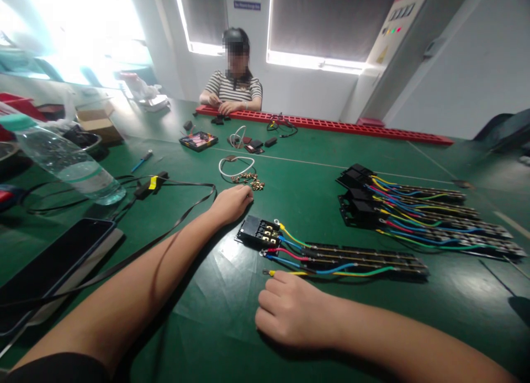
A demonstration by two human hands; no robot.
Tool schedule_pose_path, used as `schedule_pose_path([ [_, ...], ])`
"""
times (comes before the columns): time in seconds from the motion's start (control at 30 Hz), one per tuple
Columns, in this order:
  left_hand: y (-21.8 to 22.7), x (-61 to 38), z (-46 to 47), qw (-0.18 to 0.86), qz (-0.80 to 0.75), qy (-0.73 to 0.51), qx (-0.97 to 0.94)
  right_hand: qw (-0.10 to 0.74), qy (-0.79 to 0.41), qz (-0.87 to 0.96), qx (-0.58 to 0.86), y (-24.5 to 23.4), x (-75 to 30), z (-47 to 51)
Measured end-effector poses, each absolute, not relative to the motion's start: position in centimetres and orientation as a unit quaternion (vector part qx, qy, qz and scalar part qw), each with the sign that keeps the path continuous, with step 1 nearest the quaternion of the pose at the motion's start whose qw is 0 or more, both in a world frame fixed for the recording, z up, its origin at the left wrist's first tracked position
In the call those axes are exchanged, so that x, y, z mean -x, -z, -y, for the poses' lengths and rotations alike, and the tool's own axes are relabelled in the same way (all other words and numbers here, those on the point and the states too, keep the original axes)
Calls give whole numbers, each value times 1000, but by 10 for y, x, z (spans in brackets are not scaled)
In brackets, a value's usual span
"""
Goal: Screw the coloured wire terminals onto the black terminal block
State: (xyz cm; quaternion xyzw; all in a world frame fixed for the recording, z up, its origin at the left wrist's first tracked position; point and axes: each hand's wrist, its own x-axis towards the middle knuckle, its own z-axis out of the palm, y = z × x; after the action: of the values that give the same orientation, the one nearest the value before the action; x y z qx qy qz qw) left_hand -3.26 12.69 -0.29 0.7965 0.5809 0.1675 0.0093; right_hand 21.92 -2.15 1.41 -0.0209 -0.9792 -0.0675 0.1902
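Note:
My left hand [232, 203] rests on the green table with its fingers curled closed, right beside a small pile of brass-coloured screws [250, 180]. What its fingertips hold, if anything, is hidden. Just below that hand lies a black terminal block [255, 231] with brass contacts. Yellow-green, blue and red wires [298, 256] with ring lugs run from beside it to a black strip assembly [368, 259]. My right hand [290, 311] is curled into a loose fist near the lug end of the lowest yellow-green wire. Its palm and fingertips are out of sight.
More wired black blocks [358, 203] lie at the right. On the left are a phone [53, 261], a water bottle [74, 168], black cables and a screwdriver [143, 160]. A person [234, 85] sits across, behind a red grid rail [314, 121].

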Motion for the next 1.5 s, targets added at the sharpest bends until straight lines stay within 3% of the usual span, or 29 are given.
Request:
schedule_pose_path([
  [0.6, -3, 36, -126, 13, -543, -150, -826, 203, 80, 976, 3, -13, -220, 22],
  [0.87, -28, 37, -113, 72, -568, -304, -762, 199, 86, 976, -1, -13, -220, 25],
  [1.03, -29, 26, -95, 20, -523, -339, -782, 201, 80, 976, 1, -13, -220, 25],
  [1.27, -27, 26, -75, -107, -500, -274, -815, 200, 87, 976, 4, -15, -219, 25],
  [1.5, -12, 39, -78, -85, -531, -322, -779, 195, 72, 978, 10, -13, -219, 26],
])
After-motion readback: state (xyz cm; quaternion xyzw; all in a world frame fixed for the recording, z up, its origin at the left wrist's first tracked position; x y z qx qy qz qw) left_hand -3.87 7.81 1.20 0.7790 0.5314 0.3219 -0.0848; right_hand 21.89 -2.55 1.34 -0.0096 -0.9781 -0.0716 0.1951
